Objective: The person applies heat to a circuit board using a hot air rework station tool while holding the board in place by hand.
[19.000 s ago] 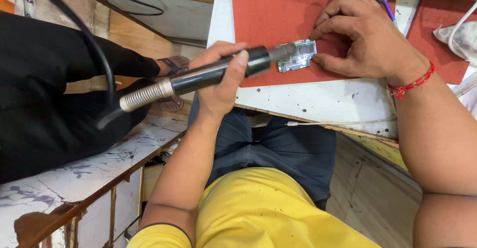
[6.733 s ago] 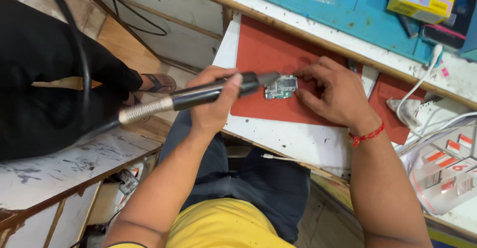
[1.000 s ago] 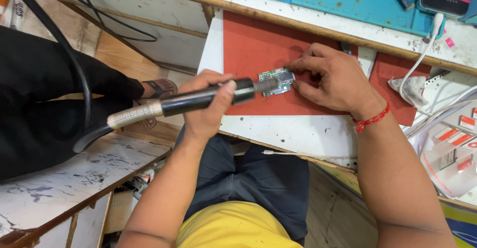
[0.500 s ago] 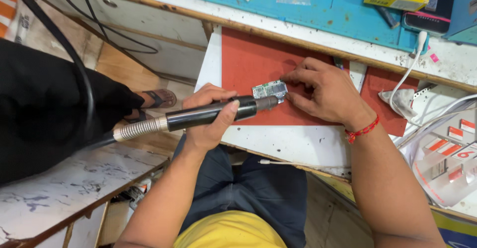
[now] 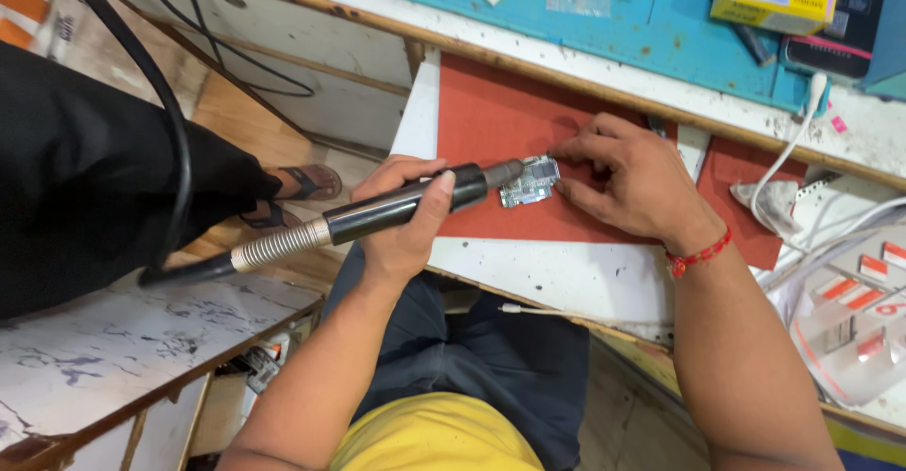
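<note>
- The small circuit board [image 5: 529, 182] lies on the red mat [image 5: 491, 122], near its lower edge, between the two hands. It is light, so I think the air or a small push can move it off the mat.
- The right hand [image 5: 630, 180] presses on the right side of the board with bent fingertips [image 5: 564, 156]. They are very close to the metal nozzle, so a burn seems possible if the tool drifts to the right.
- The left hand [image 5: 401, 221] is closed around the black handle of the hot-air tool [image 5: 377, 214], with the nozzle just at the left edge of the board. If the nozzle rests too long at one place, the board may get damage, in my judgement.
- The black hose [image 5: 175, 141] of the tool runs back over another person's dark clothing [image 5: 85, 178]; a pull there could jerk the nozzle.
- White cables [image 5: 793, 159] and a clear plastic pack [image 5: 854, 329] lie to the right, apart from the heat.
</note>
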